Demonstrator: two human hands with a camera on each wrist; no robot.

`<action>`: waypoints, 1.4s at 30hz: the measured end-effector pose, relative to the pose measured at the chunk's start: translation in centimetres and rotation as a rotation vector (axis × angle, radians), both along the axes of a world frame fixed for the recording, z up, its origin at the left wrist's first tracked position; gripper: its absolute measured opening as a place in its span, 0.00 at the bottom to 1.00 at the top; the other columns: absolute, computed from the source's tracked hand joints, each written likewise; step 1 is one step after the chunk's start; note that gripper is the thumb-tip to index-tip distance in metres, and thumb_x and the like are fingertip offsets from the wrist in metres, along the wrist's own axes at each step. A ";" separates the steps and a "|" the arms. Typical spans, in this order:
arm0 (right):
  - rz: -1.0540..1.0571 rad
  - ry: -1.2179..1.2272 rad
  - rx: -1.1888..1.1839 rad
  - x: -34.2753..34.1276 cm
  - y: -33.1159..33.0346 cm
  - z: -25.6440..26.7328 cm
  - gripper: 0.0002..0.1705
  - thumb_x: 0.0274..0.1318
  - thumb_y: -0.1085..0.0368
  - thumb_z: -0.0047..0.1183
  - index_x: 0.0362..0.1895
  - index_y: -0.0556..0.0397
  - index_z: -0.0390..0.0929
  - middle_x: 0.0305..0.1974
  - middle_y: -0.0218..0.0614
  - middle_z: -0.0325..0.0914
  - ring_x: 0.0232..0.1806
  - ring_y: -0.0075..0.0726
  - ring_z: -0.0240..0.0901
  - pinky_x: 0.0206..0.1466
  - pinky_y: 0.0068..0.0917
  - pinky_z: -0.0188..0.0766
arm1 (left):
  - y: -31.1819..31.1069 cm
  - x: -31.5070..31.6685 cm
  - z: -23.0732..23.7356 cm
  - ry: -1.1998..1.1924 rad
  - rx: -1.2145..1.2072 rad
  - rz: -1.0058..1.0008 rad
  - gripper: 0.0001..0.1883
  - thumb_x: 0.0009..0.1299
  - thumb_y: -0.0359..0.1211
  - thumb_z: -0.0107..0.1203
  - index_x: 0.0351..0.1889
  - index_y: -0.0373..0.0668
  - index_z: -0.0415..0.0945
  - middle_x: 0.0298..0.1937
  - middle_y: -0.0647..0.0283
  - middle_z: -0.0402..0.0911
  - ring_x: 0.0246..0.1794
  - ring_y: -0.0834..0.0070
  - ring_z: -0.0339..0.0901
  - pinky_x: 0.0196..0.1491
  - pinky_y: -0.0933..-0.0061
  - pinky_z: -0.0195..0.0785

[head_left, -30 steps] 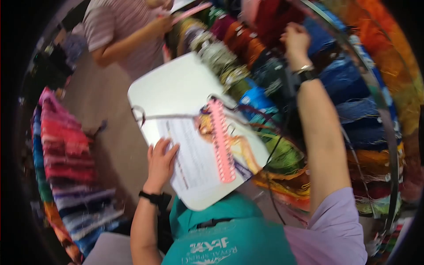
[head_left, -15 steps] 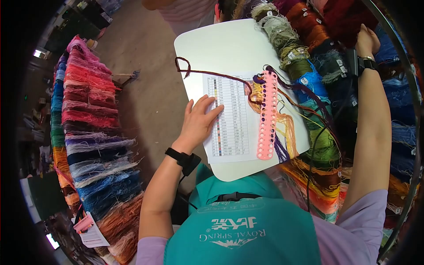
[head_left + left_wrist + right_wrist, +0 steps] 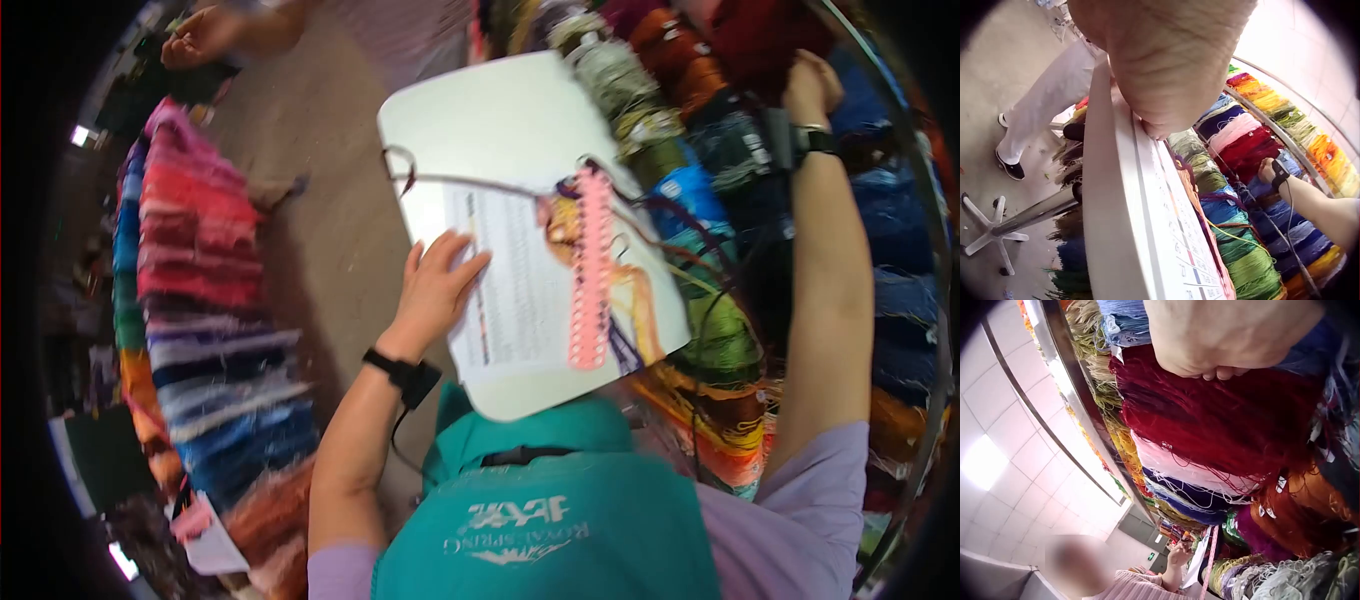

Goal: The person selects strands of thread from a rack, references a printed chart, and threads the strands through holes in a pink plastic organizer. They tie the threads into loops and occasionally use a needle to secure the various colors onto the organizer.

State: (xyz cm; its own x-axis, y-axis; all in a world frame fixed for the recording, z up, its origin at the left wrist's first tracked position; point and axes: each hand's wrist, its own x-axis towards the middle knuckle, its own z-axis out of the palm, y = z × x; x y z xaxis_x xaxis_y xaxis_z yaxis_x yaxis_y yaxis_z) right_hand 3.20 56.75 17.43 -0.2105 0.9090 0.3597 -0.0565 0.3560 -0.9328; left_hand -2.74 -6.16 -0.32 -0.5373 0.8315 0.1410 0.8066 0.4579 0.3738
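- Resting on the printed sheet (image 3: 515, 280) near its left edge, the left hand (image 3: 435, 290) is open, fingers spread; the sheet lies on the white board (image 3: 480, 110).
- The right hand (image 3: 815, 88) has its fingers curled into the dark red threads (image 3: 1210, 419) on the rack, gripping them; number of strands held: cannot tell.
- A pink perforated strip (image 3: 591, 280) lies on the board, right of the sheet's table (print too blurred in the head view to read).
- Yellow-peach threads (image 3: 632, 300) and purple threads (image 3: 624, 348) hang from the strip; one dark strand (image 3: 470, 183) runs left across the board, looping at its edge.
- Board position: between the teal apron (image 3: 560, 520) and the multicoloured skeins along its right side.
- Pink and red skeins (image 3: 200, 240) hang at left, above blue ones.
- Right wrist view: a person in a striped top (image 3: 1141, 584) stands beyond the rack.
- Left wrist view: a wheeled chair base (image 3: 996, 231) on the floor.
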 end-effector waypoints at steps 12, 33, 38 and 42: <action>-0.225 0.209 0.023 1.3 -11.0 0.9 0.04 0.55 0.69 0.62 0.29 0.55 0.86 0.23 0.30 0.80 0.20 0.21 0.70 0.22 0.20 0.64 | 0.5 -5.4 1.0 0.011 0.013 -0.306 0.22 0.64 0.31 0.61 0.58 0.57 0.79 0.63 0.59 0.72 0.70 0.57 0.64 0.70 0.41 0.49; 0.015 0.412 -0.123 1.8 -13.0 2.0 0.04 0.68 0.69 0.49 0.44 0.55 0.74 0.38 0.47 0.84 0.29 0.34 0.82 0.28 0.23 0.79 | 3.9 -13.9 2.5 0.027 -0.009 -0.735 0.23 0.63 0.32 0.63 0.58 0.56 0.78 0.62 0.59 0.74 0.67 0.58 0.67 0.67 0.48 0.57; -0.015 0.432 -0.093 1.8 -13.6 2.3 0.05 0.68 0.69 0.47 0.45 0.57 0.74 0.39 0.49 0.83 0.30 0.36 0.83 0.30 0.23 0.80 | 5.2 -15.7 2.5 0.016 -0.039 -0.826 0.23 0.63 0.32 0.62 0.58 0.57 0.78 0.62 0.59 0.74 0.67 0.57 0.68 0.66 0.49 0.60; -0.035 0.334 -0.120 1.7 -13.6 3.2 0.09 0.66 0.66 0.53 0.47 0.55 0.76 0.36 0.39 0.83 0.27 0.25 0.79 0.24 0.16 0.73 | 6.7 -17.1 2.7 0.051 -0.054 -0.917 0.23 0.64 0.34 0.62 0.59 0.59 0.77 0.62 0.59 0.74 0.66 0.57 0.68 0.67 0.49 0.61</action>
